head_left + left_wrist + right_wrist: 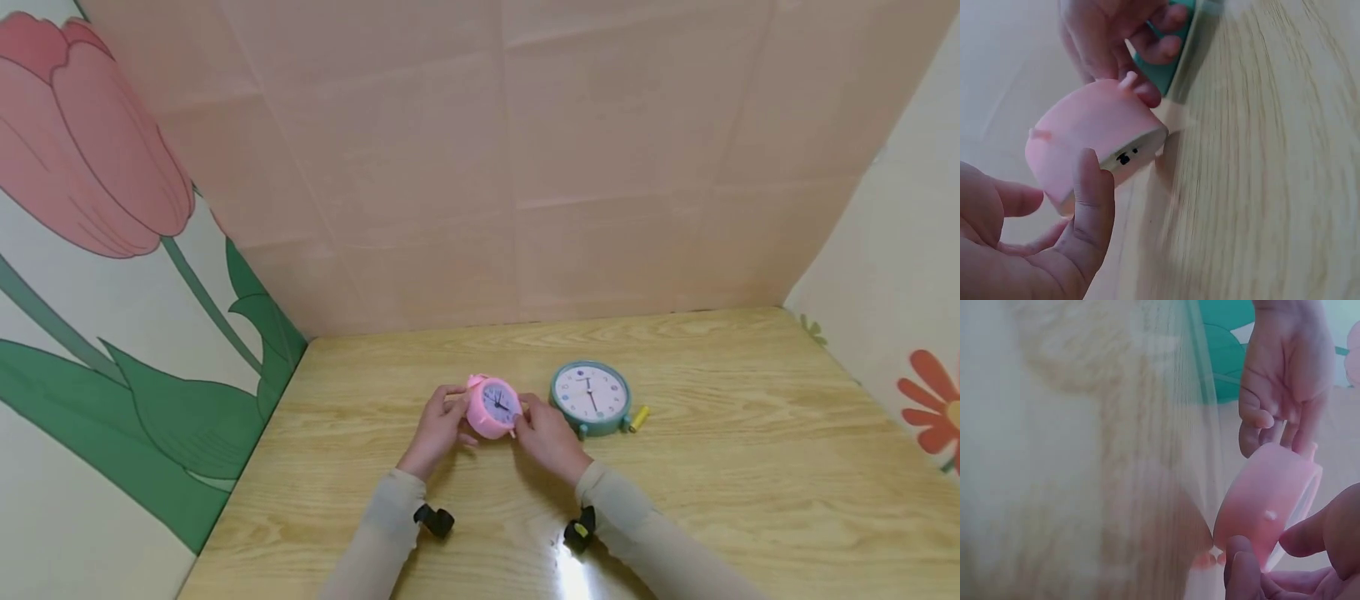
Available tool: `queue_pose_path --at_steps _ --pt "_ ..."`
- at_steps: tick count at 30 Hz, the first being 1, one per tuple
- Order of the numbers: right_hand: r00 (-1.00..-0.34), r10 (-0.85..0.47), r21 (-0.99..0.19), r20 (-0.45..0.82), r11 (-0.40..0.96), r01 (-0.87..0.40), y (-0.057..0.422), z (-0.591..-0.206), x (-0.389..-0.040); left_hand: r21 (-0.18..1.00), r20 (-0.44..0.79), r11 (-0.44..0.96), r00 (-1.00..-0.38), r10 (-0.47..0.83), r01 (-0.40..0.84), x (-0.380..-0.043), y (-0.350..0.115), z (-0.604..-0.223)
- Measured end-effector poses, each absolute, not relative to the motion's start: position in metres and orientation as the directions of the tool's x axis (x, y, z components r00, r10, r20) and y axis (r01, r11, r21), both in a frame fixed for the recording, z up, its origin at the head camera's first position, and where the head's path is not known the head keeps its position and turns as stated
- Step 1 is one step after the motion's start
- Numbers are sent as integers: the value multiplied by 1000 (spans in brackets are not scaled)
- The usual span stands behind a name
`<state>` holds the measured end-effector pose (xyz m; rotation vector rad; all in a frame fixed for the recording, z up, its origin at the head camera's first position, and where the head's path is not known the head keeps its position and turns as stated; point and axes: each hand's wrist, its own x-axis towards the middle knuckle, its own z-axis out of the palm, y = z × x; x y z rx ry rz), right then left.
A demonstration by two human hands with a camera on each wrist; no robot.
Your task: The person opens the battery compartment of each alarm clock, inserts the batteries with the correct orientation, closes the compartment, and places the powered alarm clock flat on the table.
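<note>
Both hands hold a small pink alarm clock (497, 407) just above the wooden table, its dial tilted up. On its left side my left hand (438, 427) grips the edge between thumb and fingers. The right hand (551, 437) pinches the opposite edge, with the thumb at the dial's rim and fingers behind. In the left wrist view, the pink clock's body (1088, 125) shows two little feet and a pale back with small dark parts. Next to the right hand lies a larger teal-rimmed clock (588, 393), face up.
A small yellow cylinder (640, 418), like a battery, lies against the teal clock's right side. The wooden table (750, 467) meets a pinkish-tan covered wall (510, 183) at the back. Side panels bear a painted tulip (112, 158) and a red flower (926, 400).
</note>
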<state>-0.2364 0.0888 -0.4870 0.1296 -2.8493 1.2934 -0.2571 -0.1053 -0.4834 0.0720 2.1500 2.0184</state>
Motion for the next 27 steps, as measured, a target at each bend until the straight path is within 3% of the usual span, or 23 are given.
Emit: queue_pose_path --at_steps 8,15,20,27 --pt "-998 -60 -781 -22 624 -20 88 -486 -238 968 -132 234 -980 151 -94 -260 -107 -483" --pt "-998 -36 -791 46 609 -58 86 -487 -237 912 -183 394 -974 136 -116 -259 -108 -480" --pt "-993 -16 -787 114 609 -100 85 -487 -235 919 -189 374 -972 139 -125 -263 -107 -482" --pt "-996 -51 -787 67 612 -84 83 -486 -238 960 -189 235 -969 156 -150 -270 -105 -485"
